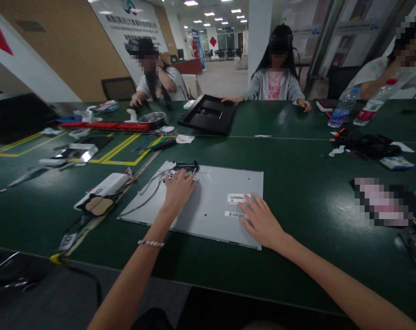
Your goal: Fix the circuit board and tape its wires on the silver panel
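Observation:
A flat grey display panel point(214, 201) with two white labels lies on the green table in front of me. My left hand point(178, 185), fingers spread, rests near its far left corner, over a small dark part with cables point(149, 192) running from it. The hand partly hides that part. On the panel's right side lies my right hand point(261, 220), flat with fingers apart, beside the labels point(235, 198). Neither hand grips anything that shows.
A white power strip-like device point(102, 195) with a cable sits left of the panel. Farther off, a person's hand touches a black monitor housing point(211, 114). Two bottles point(373, 105), a black bundle point(369, 144) and a phone-like object point(383, 201) are at right. Several people sit opposite.

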The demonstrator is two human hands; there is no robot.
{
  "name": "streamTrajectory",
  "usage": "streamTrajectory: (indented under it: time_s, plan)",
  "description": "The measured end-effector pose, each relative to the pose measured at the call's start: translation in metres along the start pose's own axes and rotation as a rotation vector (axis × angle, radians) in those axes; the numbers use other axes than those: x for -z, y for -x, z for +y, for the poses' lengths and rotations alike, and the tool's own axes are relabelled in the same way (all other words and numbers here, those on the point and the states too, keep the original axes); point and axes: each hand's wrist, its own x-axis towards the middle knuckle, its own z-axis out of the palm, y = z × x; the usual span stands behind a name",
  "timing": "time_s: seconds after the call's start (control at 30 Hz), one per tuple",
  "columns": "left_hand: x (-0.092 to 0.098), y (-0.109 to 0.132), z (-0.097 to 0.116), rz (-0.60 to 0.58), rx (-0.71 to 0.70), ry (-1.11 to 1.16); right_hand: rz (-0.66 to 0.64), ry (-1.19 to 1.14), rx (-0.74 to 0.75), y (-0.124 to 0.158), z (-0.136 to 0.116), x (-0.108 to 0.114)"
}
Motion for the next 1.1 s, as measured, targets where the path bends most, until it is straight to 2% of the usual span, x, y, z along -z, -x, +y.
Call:
streamTrajectory:
  time_s: [0.07,0.17,0.3,0.4,0.53,0.63,0.73,0.9,1.1]
  plan:
    - [0.000,-0.007,0.002,-0.003,-0.086,-0.026,0.002,-0.005,0.001,-0.001,0.001,0.000]
    - [-0.001,-0.017,0.003,-0.087,-0.203,-0.033,0.002,-0.014,0.003,-0.002,0.002,-0.001]
    - [-0.003,-0.032,0.000,-0.135,-0.269,-0.015,0.002,-0.033,0.002,-0.004,0.004,-0.002]
    - [-0.004,-0.053,-0.009,-0.126,-0.191,0.022,0.014,-0.039,0.004,-0.006,0.005,-0.004]
    - [-0.010,-0.097,-0.029,-0.154,-0.038,0.022,0.028,-0.031,0.012,-0.007,0.007,-0.004]
    - [-0.022,-0.129,-0.040,-0.203,0.054,0.026,0.028,-0.025,0.012,-0.009,0.007,-0.003]
    - [-0.038,-0.149,-0.044,-0.284,0.117,0.046,0.023,-0.014,0.010,-0.010,0.007,-0.001]
    - [-0.054,-0.155,-0.045,-0.363,0.152,0.083,0.029,-0.005,0.012,-0.012,0.006,-0.002]
    - [-0.039,-0.142,-0.065,-0.341,0.125,0.133,0.031,-0.011,0.018,-0.012,0.007,-0.005]
